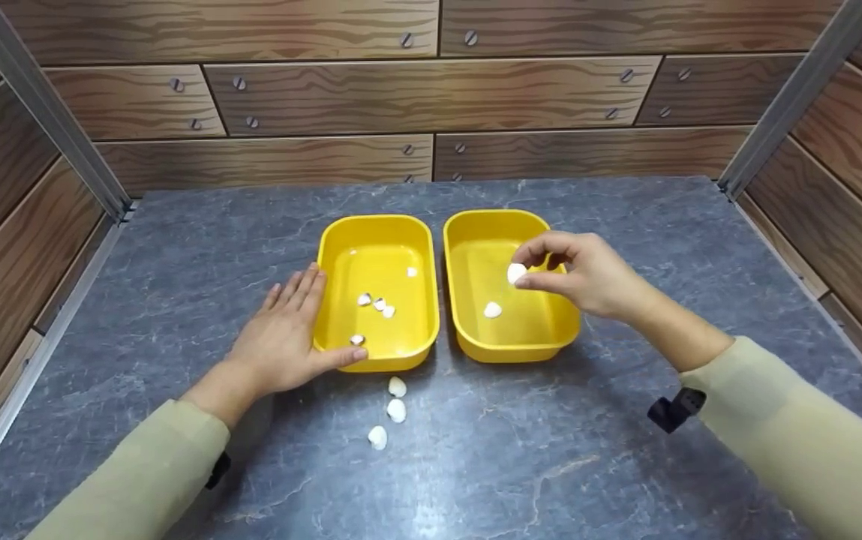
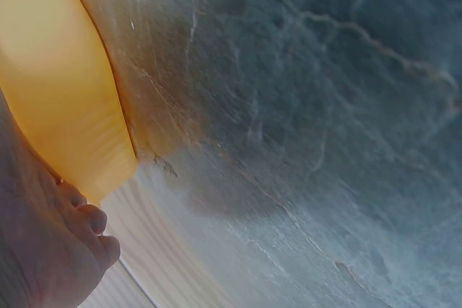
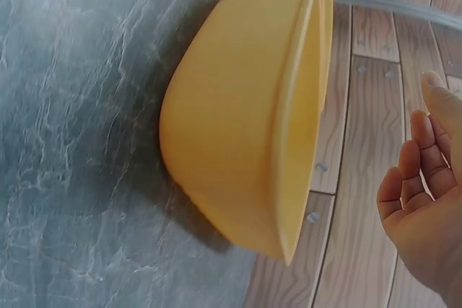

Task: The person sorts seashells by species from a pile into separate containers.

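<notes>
My right hand pinches a small white seashell between thumb and fingers, above the right yellow container. Inside that container lies another white shell. With its fingers straight, my left hand rests on the left side of the left yellow container, its thumb over the front rim. Several small shiny pieces and a whitish piece lie in the left container. The right wrist view shows the right container's outer wall and the right hand; the pinched shell is hidden there.
Three white shells lie on the grey marbled table in front of the left container. The two containers stand side by side with a narrow gap. Wood-patterned panels enclose the back and sides.
</notes>
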Tool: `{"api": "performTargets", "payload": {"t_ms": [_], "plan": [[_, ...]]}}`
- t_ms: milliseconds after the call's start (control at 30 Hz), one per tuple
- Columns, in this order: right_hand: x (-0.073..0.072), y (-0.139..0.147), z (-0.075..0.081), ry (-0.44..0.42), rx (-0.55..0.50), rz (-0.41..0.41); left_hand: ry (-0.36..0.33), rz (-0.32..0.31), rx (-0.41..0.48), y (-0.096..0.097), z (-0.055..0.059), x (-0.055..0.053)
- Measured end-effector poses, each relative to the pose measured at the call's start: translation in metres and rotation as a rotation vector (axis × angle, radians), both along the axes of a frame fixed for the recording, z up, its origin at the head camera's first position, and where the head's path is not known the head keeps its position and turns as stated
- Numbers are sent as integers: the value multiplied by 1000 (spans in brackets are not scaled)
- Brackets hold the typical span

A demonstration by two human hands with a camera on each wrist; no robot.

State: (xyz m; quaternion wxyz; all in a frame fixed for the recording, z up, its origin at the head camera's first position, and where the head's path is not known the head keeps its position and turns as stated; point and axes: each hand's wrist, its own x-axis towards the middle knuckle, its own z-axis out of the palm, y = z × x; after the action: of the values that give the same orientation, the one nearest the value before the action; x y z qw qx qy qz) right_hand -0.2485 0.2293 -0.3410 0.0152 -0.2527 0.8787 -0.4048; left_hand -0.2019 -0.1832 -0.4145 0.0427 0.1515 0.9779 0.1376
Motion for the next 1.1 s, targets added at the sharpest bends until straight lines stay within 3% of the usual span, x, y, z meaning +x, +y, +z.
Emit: {"api": "performTargets", "payload": {"t_ms": [167,500,833,1100], "plan": [[-10,2,-8,-33,12,-29,25,-12,11,-1,-2,1],[-29,3,-25,-78,12,-85,12,-6,4,-1,-2,1],[-40,4,-41,-30,78,-76,-7,-1,2,0,0,0],[-44,1,-47,-17,113,-68,16,-7,0,0,-1,1]]}}
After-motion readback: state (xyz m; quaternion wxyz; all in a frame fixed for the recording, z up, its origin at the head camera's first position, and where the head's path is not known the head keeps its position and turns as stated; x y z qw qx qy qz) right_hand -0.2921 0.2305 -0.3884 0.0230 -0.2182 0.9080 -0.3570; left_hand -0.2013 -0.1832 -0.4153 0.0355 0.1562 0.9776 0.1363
